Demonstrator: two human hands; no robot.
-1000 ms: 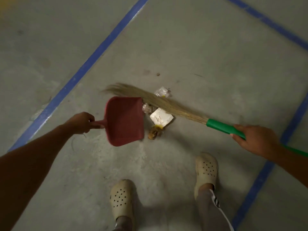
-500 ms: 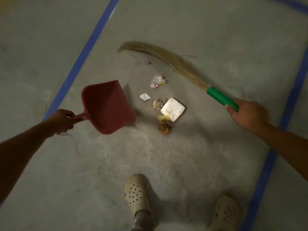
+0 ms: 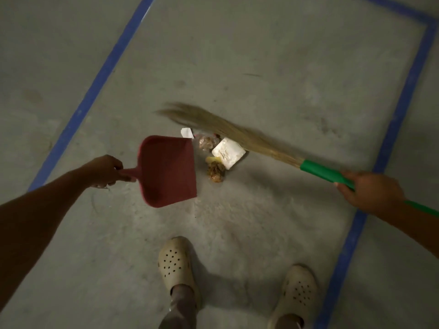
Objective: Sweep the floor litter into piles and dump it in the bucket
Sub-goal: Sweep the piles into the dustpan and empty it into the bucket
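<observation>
litter (image 3: 219, 154) | between dustpan-holding left hand (image 3: 104, 170) | broom-holding right hand (image 3: 370, 192)

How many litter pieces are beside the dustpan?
4: white scrap at far corner of the dustpan, clear wrapper beside it, white packet by the broom, brown clump nearest the left shoe. Broom may hide more.

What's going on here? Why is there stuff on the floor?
A person is sweeping up. Their left hand grips a red dustpan by its handle, its open edge beside a small litter pile on the concrete floor. Their right hand holds a grass broom by its green handle, bristles over the pile's far side. The litter is not yet in the dustpan, and no bucket is in view.
</observation>
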